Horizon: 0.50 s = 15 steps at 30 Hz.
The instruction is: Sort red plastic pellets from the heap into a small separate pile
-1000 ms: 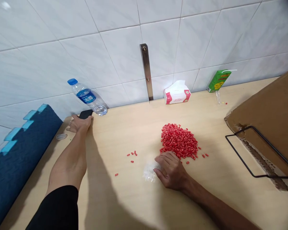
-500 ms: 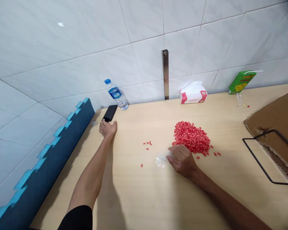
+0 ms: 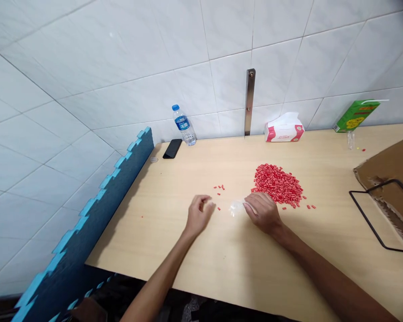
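Note:
A heap of small red pieces (image 3: 278,184) lies on the table, with a few loose ones (image 3: 219,187) to its left. My right hand (image 3: 263,212) rests at the heap's lower left edge, its fingers closed on a clear plastic bag (image 3: 236,207) that shows to the left of the fingertips. To the left of the bag, my left hand (image 3: 200,212) is held with its fingers curled and thumb near the fingertips; whatever is between them is too small to make out.
A phone (image 3: 172,149) and water bottle (image 3: 185,126) stand at the back left, beside a blue foam panel (image 3: 121,179). Along the wall are a tissue pack (image 3: 284,129) and green carton (image 3: 356,115). A cardboard box (image 3: 392,179) and black wire frame (image 3: 369,223) are at right.
My left hand has left the phone and come right and nearer, towards the bag. The phone stays on the table. The view has shifted left; my right hand stays by the heap.

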Motion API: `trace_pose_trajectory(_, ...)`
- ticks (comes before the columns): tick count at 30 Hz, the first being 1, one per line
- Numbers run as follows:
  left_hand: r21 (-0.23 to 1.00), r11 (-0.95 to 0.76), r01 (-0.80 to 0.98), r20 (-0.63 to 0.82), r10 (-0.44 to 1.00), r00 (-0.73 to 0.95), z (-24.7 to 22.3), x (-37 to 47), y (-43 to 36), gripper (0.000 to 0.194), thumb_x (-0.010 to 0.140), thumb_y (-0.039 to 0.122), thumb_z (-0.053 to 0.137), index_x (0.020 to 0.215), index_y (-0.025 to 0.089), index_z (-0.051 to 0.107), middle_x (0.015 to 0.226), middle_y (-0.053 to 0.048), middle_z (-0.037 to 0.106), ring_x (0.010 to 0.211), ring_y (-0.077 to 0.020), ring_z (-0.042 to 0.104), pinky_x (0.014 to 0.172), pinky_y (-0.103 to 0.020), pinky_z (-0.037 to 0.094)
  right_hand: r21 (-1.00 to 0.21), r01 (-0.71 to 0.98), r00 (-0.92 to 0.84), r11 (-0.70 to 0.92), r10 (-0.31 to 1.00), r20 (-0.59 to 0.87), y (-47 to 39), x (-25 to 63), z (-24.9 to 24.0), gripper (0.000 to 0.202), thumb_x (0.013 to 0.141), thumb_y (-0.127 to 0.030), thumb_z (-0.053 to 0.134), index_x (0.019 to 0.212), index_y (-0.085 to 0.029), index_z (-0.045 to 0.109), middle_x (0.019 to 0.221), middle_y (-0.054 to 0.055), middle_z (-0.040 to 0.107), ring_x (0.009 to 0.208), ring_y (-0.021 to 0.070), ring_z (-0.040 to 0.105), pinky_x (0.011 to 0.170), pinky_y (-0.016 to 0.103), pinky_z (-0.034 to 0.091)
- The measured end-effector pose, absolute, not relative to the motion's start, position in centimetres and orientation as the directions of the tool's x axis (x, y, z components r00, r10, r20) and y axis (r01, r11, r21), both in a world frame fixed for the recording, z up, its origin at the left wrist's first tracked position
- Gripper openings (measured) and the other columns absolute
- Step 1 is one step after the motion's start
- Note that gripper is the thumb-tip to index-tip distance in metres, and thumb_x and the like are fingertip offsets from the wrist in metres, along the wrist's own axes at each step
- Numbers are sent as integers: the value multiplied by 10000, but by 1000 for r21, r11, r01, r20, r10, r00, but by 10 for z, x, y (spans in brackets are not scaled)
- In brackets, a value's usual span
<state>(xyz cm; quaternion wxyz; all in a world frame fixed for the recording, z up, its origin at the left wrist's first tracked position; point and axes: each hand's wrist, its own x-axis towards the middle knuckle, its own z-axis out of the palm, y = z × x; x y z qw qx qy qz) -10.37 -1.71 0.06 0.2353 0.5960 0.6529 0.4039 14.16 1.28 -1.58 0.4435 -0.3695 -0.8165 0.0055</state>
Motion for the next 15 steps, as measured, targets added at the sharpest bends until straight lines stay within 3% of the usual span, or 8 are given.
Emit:
trace_pose_trajectory(2, 777, -86, 624, 130, 991, -26, 2, -88, -40, 288, 784, 340, 613, 1044, 216, 604, 947, -46, 593, 838, -157, 562, 775, -291, 476, -346, 600, -322, 721, 614, 720, 13, 142, -17, 66, 838, -160, 562, 856, -165, 626, 817, 56, 682, 835, 204, 597, 777, 347, 443)
trace_pose_trajectory(7, 628, -43, 777, 82, 997, -11, 8, -76, -44, 386, 776, 402, 622, 1121, 238, 560, 906, -17, 595, 750, -150, 563, 693, -286, 453, -362, 604, -307, 710, 627, 716, 13, 144, -19, 74, 841, -167, 563, 850, -165, 636, 799, 51, 681, 812, 201, 602, 766, 342, 446)
trace_pose_trajectory(11, 464, -98, 881, 111, 992, 52, 8, -74, -38, 273, 817, 425, 580, 1041, 270, 595, 920, -7, 599, 838, -167, 579, 702, -288, 429, -367, 603, -295, 708, 625, 722, 14, 145, -22, 82, 843, -174, 565, 868, -165, 643, 807, 55, 685, 819, 204, 607, 778, 343, 452)
trace_pose_trajectory(15, 440, -160, 884, 145, 984, 106, 3, -76, -41, 169, 904, 320, 454, 906, 244, 604, 880, -10, 601, 842, -156, 562, 698, -280, 417, -368, 601, -280, 709, 619, 734, 15, 144, -24, 92, 847, -184, 560, 867, -168, 648, 802, 56, 688, 821, 203, 613, 779, 340, 458)
